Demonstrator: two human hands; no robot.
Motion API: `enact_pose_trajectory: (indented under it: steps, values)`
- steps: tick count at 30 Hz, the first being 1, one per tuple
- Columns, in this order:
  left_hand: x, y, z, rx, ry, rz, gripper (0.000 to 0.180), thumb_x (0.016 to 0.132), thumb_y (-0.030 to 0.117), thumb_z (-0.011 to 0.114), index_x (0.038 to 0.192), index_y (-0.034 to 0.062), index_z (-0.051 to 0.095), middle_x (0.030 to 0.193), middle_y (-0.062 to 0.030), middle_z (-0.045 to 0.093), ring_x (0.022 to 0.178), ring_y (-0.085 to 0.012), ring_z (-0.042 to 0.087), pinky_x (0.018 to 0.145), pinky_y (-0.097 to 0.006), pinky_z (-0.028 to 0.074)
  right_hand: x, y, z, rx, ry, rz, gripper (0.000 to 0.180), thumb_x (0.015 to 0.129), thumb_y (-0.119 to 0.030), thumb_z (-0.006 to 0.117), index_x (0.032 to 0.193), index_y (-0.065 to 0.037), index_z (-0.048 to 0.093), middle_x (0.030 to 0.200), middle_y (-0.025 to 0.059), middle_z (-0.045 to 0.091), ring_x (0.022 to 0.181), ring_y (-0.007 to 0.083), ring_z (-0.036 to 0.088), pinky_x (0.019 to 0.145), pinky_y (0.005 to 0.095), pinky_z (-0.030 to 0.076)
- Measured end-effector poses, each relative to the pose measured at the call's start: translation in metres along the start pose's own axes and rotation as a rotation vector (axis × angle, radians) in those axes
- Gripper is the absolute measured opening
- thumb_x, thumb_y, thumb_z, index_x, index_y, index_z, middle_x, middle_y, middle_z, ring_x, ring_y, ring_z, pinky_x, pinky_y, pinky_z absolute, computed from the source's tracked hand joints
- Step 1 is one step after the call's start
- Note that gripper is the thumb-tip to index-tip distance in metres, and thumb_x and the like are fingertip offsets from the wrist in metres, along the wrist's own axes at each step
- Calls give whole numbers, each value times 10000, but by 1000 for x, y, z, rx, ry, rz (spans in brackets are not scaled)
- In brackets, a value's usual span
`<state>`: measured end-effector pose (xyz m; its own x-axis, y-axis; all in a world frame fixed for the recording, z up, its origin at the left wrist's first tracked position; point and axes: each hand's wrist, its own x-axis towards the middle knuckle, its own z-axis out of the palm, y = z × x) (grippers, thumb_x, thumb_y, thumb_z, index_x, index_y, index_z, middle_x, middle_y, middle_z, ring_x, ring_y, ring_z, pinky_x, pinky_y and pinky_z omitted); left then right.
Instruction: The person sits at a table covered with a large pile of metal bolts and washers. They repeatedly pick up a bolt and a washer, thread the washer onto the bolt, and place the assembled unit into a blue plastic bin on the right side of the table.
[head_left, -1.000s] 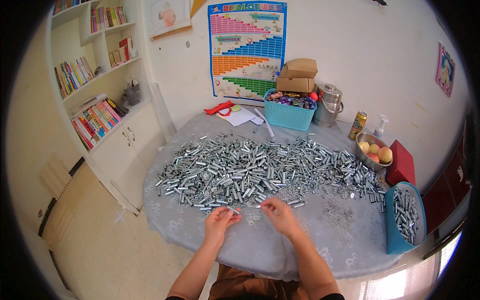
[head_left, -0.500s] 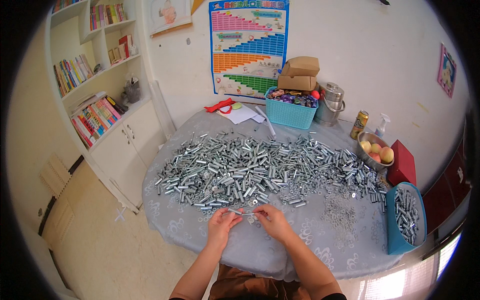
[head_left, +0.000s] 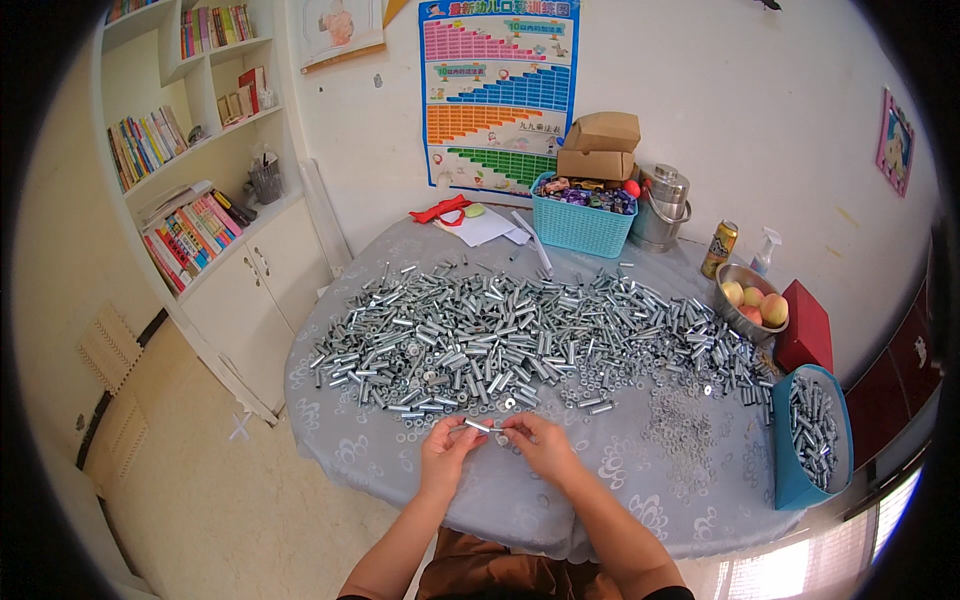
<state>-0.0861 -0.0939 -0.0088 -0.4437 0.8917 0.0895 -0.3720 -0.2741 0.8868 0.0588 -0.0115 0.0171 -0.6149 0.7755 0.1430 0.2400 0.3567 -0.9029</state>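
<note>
Silvery, a metal tube point(head_left: 477, 426) is resting in the left hand point(head_left: 443, 450), its fingers pinching nearly closed; the right hand point(head_left: 541, 445) is gripping a thin pin point(head_left: 497, 430) between drawn-together fingers (whether its tip is entering the tube, I cannot tell). Both are hanging over the counter point(head_left: 365, 465), near the metal heap point(head_left: 450, 345).

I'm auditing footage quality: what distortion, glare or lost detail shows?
Head view: the bookcase slants under fisheye distortion; head view: a bright patch at lower right looks washed out; head view: the metal tube in the left hand glints, while the thin piece in the right hand lacks detail.
</note>
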Motion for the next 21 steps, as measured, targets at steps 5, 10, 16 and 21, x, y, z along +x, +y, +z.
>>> enact_pose_trajectory:
  steps: [5, 10, 16, 21]
  values:
    - [-1, -8, 0, 151, 29, 108, 183, 865, 24, 527, 1039, 3, 476, 1007, -128, 618, 873, -129, 586, 781, -254, 478, 1, 11, 7, 437, -29, 147, 373, 852, -4, 536, 1215, -42, 459, 961, 91, 624, 804, 129, 587, 710, 228, 465]
    - [-1, -9, 1, 132, 29, 166, 201, 851, 8, 544, 1040, 9, 477, 984, -91, 610, 866, -109, 577, 763, -231, 468, 0, 14, 9, 456, -96, 188, 468, 847, 29, 517, 1294, -48, 400, 1018, 121, 615, 865, 150, 601, 769, 249, 480]
    - [-5, -10, 2, 182, -53, 109, 150, 838, 9, 563, 982, -2, 522, 940, -65, 602, 870, -109, 579, 737, -220, 472, -4, -1, 10, 567, -114, 184, 526, 836, 49, 508, 1328, -55, 357, 1074, 145, 589, 896, 154, 593, 777, 250, 482]
    - [-8, -11, 5, 237, -39, 117, 163, 817, 2, 583, 974, -1, 539, 940, -61, 591, 853, -111, 581, 705, -227, 472, -7, -7, 12, 639, -93, 22, 538, 832, 31, 526, 1333, -58, 354, 1105, 136, 570, 897, 140, 580, 775, 244, 479]
